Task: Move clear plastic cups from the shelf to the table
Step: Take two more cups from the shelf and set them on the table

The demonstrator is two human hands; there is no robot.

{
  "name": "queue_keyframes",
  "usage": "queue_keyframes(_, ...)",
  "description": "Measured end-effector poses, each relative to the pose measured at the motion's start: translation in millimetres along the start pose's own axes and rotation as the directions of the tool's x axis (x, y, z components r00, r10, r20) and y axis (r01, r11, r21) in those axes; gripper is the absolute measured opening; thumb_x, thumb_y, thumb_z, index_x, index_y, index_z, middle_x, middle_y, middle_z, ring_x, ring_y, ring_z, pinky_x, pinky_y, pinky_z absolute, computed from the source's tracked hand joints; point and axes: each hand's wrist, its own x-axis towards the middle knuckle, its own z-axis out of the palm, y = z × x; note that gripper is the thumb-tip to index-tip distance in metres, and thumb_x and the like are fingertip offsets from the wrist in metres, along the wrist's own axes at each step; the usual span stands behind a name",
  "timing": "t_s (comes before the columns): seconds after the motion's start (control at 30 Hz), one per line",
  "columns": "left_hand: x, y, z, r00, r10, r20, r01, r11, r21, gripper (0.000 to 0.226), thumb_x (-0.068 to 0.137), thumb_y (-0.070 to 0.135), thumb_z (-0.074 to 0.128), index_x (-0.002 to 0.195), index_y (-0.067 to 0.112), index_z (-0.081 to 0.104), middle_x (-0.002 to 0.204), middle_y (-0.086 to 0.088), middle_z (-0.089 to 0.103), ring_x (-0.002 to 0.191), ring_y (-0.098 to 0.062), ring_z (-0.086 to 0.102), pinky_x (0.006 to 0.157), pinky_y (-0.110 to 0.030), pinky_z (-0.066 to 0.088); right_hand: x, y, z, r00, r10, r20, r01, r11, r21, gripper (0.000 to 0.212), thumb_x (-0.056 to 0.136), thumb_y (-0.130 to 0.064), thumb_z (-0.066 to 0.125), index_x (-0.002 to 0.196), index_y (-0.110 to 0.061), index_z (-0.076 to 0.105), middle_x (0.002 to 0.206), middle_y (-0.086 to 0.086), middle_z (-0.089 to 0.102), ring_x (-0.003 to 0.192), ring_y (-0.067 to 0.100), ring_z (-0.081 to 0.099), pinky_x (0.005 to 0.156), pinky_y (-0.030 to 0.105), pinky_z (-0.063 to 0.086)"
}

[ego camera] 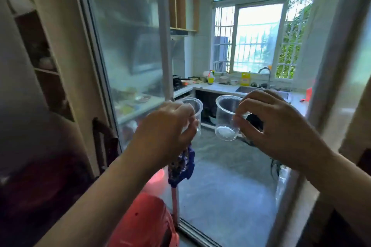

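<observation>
I hold two clear plastic cups in the air at chest height, in front of a kitchen doorway. My left hand (170, 124) grips one cup (195, 106) by its side; my fingers hide most of it, and only its rim and right wall show. My right hand (281, 126) pinches the rim of the other cup (225, 118) between thumb and fingers. That cup hangs upright and empty, and its round base shows. The two cups are close together but apart. No table is in view.
A sliding glass door (130, 46) stands at the left of the doorway, its frame (321, 106) at the right. Open wooden shelves (44, 62) line the far left. Beyond lie a grey floor (230, 176), a counter with a sink (247, 88), and a window. A red object (144, 220) sits low.
</observation>
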Motion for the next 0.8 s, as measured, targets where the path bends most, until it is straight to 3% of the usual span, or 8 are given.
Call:
queue_keyframes(0.1,-40,-64,-39,0.995,-0.097,0.007,0.095,0.99,0.107,0.015,0.086,0.03,0.049,0.077,0.018,0.052,0.074,0.004,0.054,0.073,-0.015,0.047,0.058,-0.027,0.033,39,-48,58,0.997,-0.076,0.006,0.075,0.993,0.088,0.008,0.084,-0.022,0.057,0.081,-0.017,0.062,0.083,-0.001,0.06,0.084,0.018,0.053,0.075,0.027,0.042)
queue_keyframes(0.3,-127,-157,-123,0.95,-0.302,-0.075,0.311,0.908,0.282,0.017,0.087,0.026,0.055,0.077,0.012,0.056,0.074,-0.001,0.059,0.074,-0.019,0.051,0.064,-0.033,0.043,109,-152,158,0.968,-0.25,0.001,0.239,0.928,0.286,0.007,0.083,-0.019,0.063,0.085,-0.013,0.066,0.087,-0.002,0.062,0.085,0.018,0.056,0.078,0.026,0.044)
queue_keyframes(0.4,-168,-185,-158,0.908,-0.402,-0.119,0.418,0.844,0.337,0.018,0.086,0.03,0.051,0.076,0.016,0.055,0.072,0.005,0.056,0.072,-0.012,0.049,0.063,-0.03,0.045,132,-206,194,0.943,-0.334,0.017,0.303,0.875,0.377,0.013,0.082,-0.026,0.059,0.088,-0.016,0.065,0.089,-0.001,0.063,0.089,0.019,0.056,0.077,0.032,0.048)
queue_keyframes(0.53,-220,-213,-194,0.839,-0.511,-0.188,0.54,0.74,0.4,0.017,0.086,0.029,0.051,0.074,0.017,0.052,0.071,0.008,0.052,0.073,-0.011,0.047,0.065,-0.031,0.045,154,-269,234,0.89,-0.454,0.025,0.382,0.776,0.502,0.017,0.083,-0.03,0.054,0.09,-0.018,0.065,0.092,-0.004,0.061,0.09,0.017,0.055,0.074,0.025,0.043)
queue_keyframes(0.7,-271,-241,-224,0.741,-0.617,-0.265,0.657,0.584,0.477,0.015,0.088,0.026,0.054,0.076,0.018,0.054,0.072,0.01,0.047,0.073,-0.008,0.042,0.06,-0.023,0.034,178,-334,294,0.815,-0.578,0.033,0.447,0.665,0.598,0.014,0.087,-0.03,0.056,0.094,-0.023,0.065,0.093,-0.01,0.057,0.091,0.011,0.05,0.074,0.019,0.037)
queue_keyframes(0.8,-295,-263,-236,0.693,-0.665,-0.28,0.695,0.511,0.506,0.014,0.088,0.026,0.054,0.076,0.019,0.054,0.073,0.009,0.049,0.075,-0.009,0.045,0.06,-0.026,0.041,189,-369,334,0.784,-0.621,0.013,0.446,0.577,0.685,0.005,0.086,-0.026,0.059,0.088,-0.023,0.063,0.091,-0.009,0.057,0.09,0.013,0.052,0.078,0.03,0.044)
